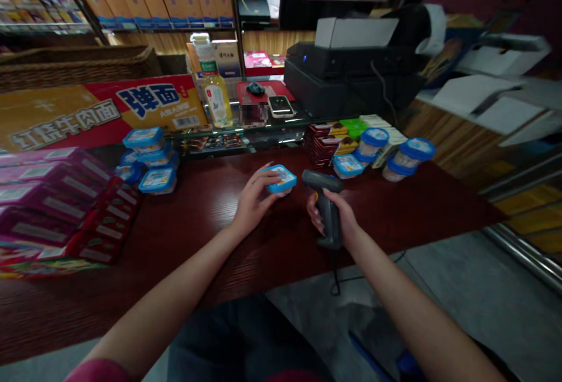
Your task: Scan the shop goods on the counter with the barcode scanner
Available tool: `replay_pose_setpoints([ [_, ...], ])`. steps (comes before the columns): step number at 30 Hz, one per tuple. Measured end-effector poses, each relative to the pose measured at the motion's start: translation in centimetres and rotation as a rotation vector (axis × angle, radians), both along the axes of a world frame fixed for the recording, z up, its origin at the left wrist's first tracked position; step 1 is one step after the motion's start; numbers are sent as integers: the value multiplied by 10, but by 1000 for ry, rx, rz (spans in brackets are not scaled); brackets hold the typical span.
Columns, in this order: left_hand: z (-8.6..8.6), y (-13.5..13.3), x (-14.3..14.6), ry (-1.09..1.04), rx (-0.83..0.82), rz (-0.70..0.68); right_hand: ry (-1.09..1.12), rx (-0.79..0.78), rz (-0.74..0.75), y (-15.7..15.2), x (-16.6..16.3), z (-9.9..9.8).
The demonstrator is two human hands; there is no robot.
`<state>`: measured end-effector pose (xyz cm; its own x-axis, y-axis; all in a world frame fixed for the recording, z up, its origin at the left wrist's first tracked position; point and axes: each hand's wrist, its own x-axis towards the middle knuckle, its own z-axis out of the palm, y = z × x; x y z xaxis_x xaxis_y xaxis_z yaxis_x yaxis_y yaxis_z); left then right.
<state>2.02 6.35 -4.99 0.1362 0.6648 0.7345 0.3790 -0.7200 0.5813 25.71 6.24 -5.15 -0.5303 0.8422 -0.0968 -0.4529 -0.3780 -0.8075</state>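
Observation:
My left hand (259,193) grips a small clear tub with a blue lid (283,179) at the middle of the dark red counter (197,218). In my right hand (346,213) is a black barcode scanner (330,218), its head pointing left at the tub from a short gap away. More blue-lidded tubs (158,179) are stacked at the left of the counter. On the right, beyond the scanner, stand a single square tub (348,166) and round blue-lidded tubs (401,159) in stacks.
Purple and red boxes (57,194) are piled at the left edge. Behind the counter are a noodle carton (100,109), a bottle of yellow liquid (215,89), a phone (281,106) and a black receipt printer (346,57). Dark red packets (322,143) lie stacked near the right tubs. The scanner's cable (335,282) hangs past the counter's front edge.

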Motion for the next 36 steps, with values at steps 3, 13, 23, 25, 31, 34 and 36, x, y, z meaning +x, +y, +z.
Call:
replay_pose_setpoints([
  [3,-1,34,68,-13,86,-86,-55,5,-166,-7,46,-1],
  [13,-13,106,184,73,22,-195,275,-27,-661,-7,90,5],
  [23,-15,109,186,35,-27,-165,185,-2,-606,-10,84,5],
  [25,-15,109,186,46,-29,-157,182,6,-602,-10,84,6],
  [31,-17,114,188,71,4,-158,149,17,-586,-11,77,5],
  [34,-15,106,185,56,19,-118,125,16,-612,-13,76,5],
  [36,-12,90,173,75,34,-99,110,23,-615,-15,77,5],
])
